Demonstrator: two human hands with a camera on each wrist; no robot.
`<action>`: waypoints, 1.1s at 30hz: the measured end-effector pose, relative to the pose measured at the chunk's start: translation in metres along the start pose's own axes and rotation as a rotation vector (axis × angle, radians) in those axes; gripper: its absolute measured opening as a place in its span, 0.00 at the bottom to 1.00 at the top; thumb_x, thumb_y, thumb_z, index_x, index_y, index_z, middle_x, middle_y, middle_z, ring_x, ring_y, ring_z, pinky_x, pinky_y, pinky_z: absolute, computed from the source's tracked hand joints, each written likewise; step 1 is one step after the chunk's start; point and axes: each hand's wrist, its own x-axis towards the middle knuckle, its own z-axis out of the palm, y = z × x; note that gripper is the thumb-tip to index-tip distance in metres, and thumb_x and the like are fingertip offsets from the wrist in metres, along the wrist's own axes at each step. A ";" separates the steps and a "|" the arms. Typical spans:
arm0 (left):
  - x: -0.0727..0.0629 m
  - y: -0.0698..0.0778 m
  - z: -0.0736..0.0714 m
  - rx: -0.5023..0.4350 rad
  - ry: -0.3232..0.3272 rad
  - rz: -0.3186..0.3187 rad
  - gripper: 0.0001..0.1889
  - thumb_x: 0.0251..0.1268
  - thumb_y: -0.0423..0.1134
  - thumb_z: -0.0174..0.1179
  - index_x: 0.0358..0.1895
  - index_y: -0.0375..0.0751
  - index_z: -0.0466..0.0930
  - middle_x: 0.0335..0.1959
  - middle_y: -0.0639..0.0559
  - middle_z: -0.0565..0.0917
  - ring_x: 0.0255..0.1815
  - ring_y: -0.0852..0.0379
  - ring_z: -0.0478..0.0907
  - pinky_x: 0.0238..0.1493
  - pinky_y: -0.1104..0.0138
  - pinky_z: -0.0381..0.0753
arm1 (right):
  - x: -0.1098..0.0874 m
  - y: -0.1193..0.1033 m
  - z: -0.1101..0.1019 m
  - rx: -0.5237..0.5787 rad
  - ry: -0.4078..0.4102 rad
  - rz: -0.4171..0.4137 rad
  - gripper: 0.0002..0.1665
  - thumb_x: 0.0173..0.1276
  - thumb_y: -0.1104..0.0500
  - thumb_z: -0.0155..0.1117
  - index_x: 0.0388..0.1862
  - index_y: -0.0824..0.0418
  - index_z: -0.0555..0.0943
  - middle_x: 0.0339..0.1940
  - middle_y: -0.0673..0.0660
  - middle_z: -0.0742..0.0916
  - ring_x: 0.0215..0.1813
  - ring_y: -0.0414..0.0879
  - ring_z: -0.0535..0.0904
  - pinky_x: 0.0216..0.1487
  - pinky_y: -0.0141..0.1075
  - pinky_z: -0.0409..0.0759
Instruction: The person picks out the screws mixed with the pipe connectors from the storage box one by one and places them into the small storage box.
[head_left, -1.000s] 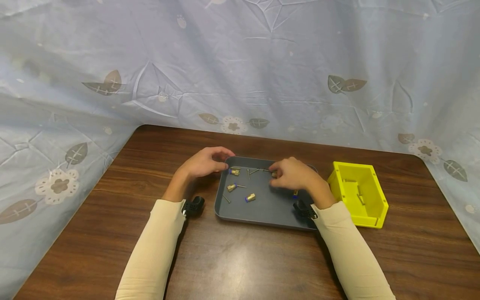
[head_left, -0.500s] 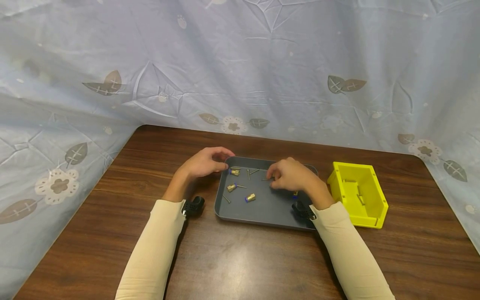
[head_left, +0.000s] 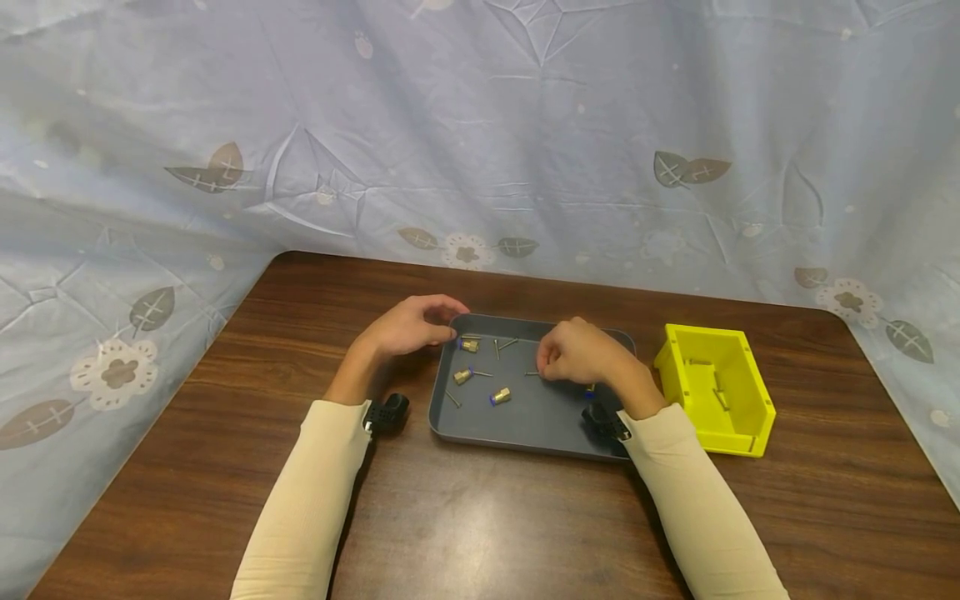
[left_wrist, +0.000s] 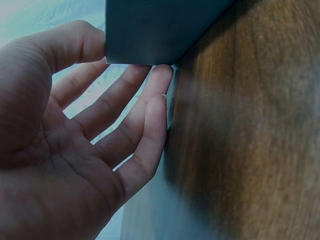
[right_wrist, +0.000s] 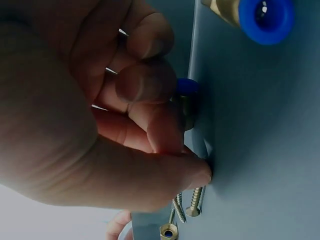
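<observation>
My left hand (head_left: 412,325) rests at the back left corner of a dark grey tray (head_left: 517,433); in the left wrist view its thumb and loosely bent fingertips touch the outside of the tray wall (left_wrist: 145,32). Over the tray's right half, thumb and forefinger of my right hand (head_left: 581,354) pinch a small screw (right_wrist: 194,204), whose head and part of the threaded shank stick out past the thumb. Loose screws (head_left: 497,349) lie to the left of it. Brass fittings with blue collars (head_left: 500,396) are spread over the tray, one fitting (right_wrist: 265,17) large in the right wrist view.
A yellow bin (head_left: 678,383) with several screws (head_left: 721,398) in it stands just right of the tray. Both stand on a brown wooden table (head_left: 450,517). A patterned curtain (head_left: 480,167) hangs behind the table's back edge.
My right hand has come from the tray's back part towards its middle, and the screw at its fingertips has shifted the same way. The left hand stays at the corner.
</observation>
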 end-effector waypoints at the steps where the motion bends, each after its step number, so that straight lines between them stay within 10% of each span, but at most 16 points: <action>1: 0.000 0.000 0.000 0.002 0.001 0.000 0.22 0.73 0.30 0.66 0.69 0.38 0.84 0.65 0.37 0.83 0.63 0.43 0.79 0.52 0.59 0.83 | 0.000 0.000 0.000 0.001 -0.001 -0.004 0.06 0.71 0.62 0.73 0.33 0.55 0.90 0.24 0.45 0.84 0.27 0.43 0.75 0.35 0.39 0.74; 33: 0.001 -0.001 0.000 0.001 0.002 -0.005 0.22 0.74 0.30 0.66 0.68 0.38 0.84 0.65 0.36 0.84 0.56 0.45 0.80 0.50 0.61 0.83 | -0.025 0.009 -0.035 0.098 0.143 -0.056 0.04 0.65 0.62 0.70 0.32 0.54 0.85 0.27 0.47 0.84 0.32 0.46 0.78 0.38 0.43 0.77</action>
